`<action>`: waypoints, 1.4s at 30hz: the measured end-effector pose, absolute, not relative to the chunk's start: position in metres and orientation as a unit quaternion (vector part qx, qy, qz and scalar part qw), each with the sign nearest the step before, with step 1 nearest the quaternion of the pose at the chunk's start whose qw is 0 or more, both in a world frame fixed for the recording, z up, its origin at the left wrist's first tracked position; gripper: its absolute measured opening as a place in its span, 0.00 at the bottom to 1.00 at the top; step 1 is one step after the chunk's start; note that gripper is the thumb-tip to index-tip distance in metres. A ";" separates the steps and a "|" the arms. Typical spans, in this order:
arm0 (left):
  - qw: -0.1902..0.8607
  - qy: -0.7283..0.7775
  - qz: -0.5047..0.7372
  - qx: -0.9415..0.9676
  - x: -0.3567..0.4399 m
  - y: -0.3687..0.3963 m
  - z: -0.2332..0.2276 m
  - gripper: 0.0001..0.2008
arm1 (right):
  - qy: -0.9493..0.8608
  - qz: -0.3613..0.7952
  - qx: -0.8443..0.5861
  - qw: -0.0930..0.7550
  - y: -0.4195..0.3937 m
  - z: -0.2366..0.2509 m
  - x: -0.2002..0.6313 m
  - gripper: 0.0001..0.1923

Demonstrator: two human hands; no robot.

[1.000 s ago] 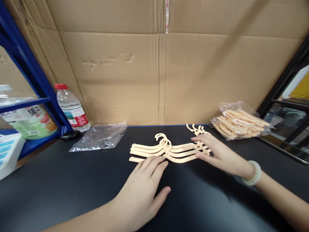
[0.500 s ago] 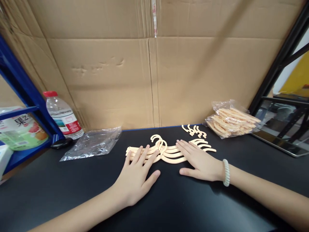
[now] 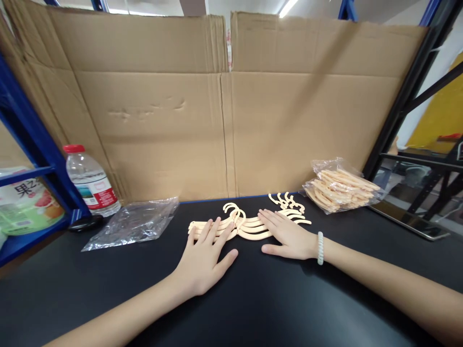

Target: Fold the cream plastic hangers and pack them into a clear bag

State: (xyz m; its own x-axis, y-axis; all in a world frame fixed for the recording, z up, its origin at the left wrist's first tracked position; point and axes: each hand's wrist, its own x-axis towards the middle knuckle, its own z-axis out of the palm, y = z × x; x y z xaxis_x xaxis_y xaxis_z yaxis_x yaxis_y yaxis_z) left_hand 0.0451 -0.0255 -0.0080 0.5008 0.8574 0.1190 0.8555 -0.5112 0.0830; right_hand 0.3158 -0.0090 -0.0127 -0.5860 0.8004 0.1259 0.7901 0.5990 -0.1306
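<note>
Hangers (image 3: 249, 226), small and cream-coloured, lie in an overlapping row on the black table (image 3: 289, 308), just in front of the cardboard wall (image 3: 224, 120), and both hands now rest flat on them. The left hand (image 3: 204, 255) has its fingers spread over the row's left end, palm down on the table; the right hand (image 3: 289, 236), with a pale bracelet (image 3: 320, 248) at the wrist, covers the right end. Neither hand has a grip on anything: both are open, fingers straight, pressing or steadying rather than holding. A second ago the left hand lay short of the row with only fingertips near it, and the right hand was further right, at the hanger tips; since then both have drawn in over the row, which looks more gathered, so the work seems to be squaring the hangers into one bundle. A few more loose hangers (image 3: 287, 200) sit just behind the right hand, a filled bag of hangers (image 3: 340, 190) lies beyond them, and an empty clear bag (image 3: 132, 221) lies to the left near a water bottle (image 3: 90, 180).
</note>
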 end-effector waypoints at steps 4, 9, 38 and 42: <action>0.002 0.482 0.083 0.872 0.044 -0.025 -0.009 0.31 | -0.891 0.028 -0.444 0.089 -0.010 -0.014 0.318 0.47; -0.012 0.472 0.098 0.876 0.044 -0.026 -0.011 0.31 | -0.860 -0.055 -0.487 0.140 -0.012 -0.010 0.316 0.36; 0.011 0.470 0.100 0.877 0.042 -0.038 -0.002 0.27 | -0.759 0.036 -0.651 0.001 0.085 0.017 0.384 0.14; 0.011 0.465 0.103 0.879 0.042 -0.039 -0.002 0.27 | -0.792 0.009 -0.608 0.047 0.088 0.009 0.377 0.14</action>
State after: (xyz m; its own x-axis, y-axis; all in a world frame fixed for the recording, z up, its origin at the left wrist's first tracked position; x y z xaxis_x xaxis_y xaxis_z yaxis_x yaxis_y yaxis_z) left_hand 0.0417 -0.0390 -0.0018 0.5460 0.8201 0.1710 0.8157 -0.5670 0.1150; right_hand 0.3770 0.0882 0.0090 -0.2554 0.9647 0.0636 0.9631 0.2597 -0.0712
